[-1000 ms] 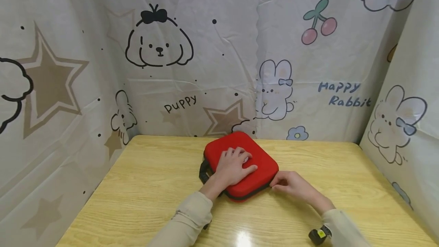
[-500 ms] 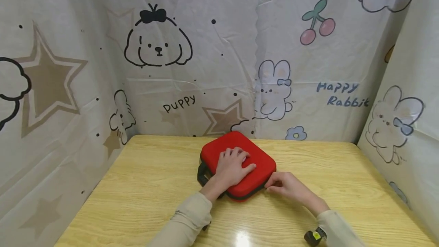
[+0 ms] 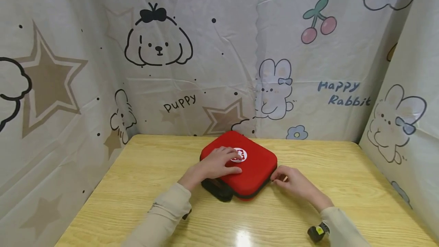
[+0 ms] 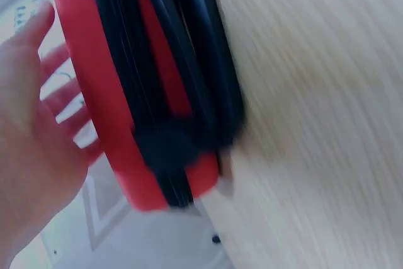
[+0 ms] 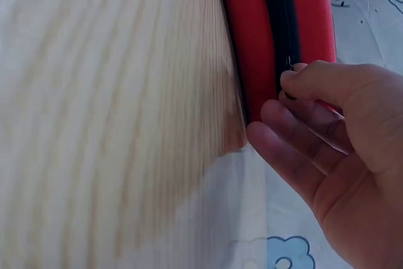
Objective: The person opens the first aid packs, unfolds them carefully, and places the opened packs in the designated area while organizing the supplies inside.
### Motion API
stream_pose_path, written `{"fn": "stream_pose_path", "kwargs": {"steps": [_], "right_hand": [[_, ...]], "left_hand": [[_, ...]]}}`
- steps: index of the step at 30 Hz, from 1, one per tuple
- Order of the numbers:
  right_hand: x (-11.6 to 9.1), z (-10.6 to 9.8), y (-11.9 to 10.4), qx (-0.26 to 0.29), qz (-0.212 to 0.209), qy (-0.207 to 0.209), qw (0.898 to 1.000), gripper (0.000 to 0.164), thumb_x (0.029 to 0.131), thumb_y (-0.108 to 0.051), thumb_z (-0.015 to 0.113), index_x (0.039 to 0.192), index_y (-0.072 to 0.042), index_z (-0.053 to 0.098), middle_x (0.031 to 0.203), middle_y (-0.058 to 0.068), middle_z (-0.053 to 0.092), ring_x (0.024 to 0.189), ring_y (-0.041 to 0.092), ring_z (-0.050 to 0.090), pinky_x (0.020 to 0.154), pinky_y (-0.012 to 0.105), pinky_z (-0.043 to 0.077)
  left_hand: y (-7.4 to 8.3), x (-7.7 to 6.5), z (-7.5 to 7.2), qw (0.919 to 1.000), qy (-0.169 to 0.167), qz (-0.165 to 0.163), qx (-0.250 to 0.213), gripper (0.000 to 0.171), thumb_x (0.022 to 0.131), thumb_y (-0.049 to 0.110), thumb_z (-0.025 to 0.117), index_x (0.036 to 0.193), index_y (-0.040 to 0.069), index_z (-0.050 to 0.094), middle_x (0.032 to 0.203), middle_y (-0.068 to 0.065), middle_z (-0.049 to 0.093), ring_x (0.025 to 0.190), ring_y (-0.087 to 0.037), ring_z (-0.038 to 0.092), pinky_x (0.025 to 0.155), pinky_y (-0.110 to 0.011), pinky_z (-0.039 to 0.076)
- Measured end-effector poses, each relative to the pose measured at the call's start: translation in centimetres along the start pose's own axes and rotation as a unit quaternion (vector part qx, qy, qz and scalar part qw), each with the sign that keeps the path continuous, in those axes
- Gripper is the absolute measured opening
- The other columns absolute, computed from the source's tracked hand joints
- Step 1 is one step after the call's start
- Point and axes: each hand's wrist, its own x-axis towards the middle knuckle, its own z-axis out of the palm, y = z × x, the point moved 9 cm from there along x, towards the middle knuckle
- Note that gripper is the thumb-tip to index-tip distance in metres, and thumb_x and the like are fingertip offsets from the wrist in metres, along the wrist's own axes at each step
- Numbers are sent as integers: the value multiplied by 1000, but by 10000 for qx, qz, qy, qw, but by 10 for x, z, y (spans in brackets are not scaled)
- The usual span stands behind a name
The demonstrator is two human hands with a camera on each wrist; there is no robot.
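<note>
A red zip-up case (image 3: 257, 167) lies on the table, with a white round emblem (image 3: 244, 154) on its lid and a black carrying handle (image 3: 219, 191) on its near-left side. My left hand (image 3: 217, 162) is over the lid's left part, fingers relaxed and spread, overlapping the emblem. In the left wrist view, that hand (image 4: 31, 124) is beside the red shell, above the handle (image 4: 201, 74). At the case's right corner my right hand (image 3: 291, 181) pinches the zipper pull. The right wrist view shows the thumb and forefinger at the slider (image 5: 289, 63) on the black zip band (image 5: 277, 11).
The case stands on a light wood-grain table (image 3: 154, 170). Printed fabric (image 3: 219, 56) with cartoon animals and stars hangs behind the table and along both sides. A black strapped device (image 3: 317, 232) is on the right wrist.
My left hand has shifted left across the lid, uncovering much of the emblem. The case has turned slightly and its handle shows more. The right hand stays at the right corner, moving only a little.
</note>
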Motion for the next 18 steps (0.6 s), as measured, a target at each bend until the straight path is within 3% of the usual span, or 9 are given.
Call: {"fn": "stream_pose_path", "kwargs": {"steps": [7, 18], "right_hand": [[-1, -4, 6, -29, -54, 74, 10000, 8, 90, -3, 68, 95, -9, 71, 87, 0, 69, 77, -1, 56, 68, 21, 50], [-4, -5, 5, 101, 62, 16, 9999, 8, 90, -5, 69, 95, -10, 73, 89, -2, 71, 78, -1, 57, 69, 21, 49]], "left_hand": [[-7, -12, 5, 9980, -473, 424, -4, 64, 85, 62, 65, 141, 34, 54, 155, 3, 40, 143, -21, 34, 119, -45, 24], [-13, -12, 8, 9990, -273, 266, 218, 68, 80, 73, 62, 140, 41, 52, 155, 8, 39, 142, -19, 34, 118, -46, 24]]}}
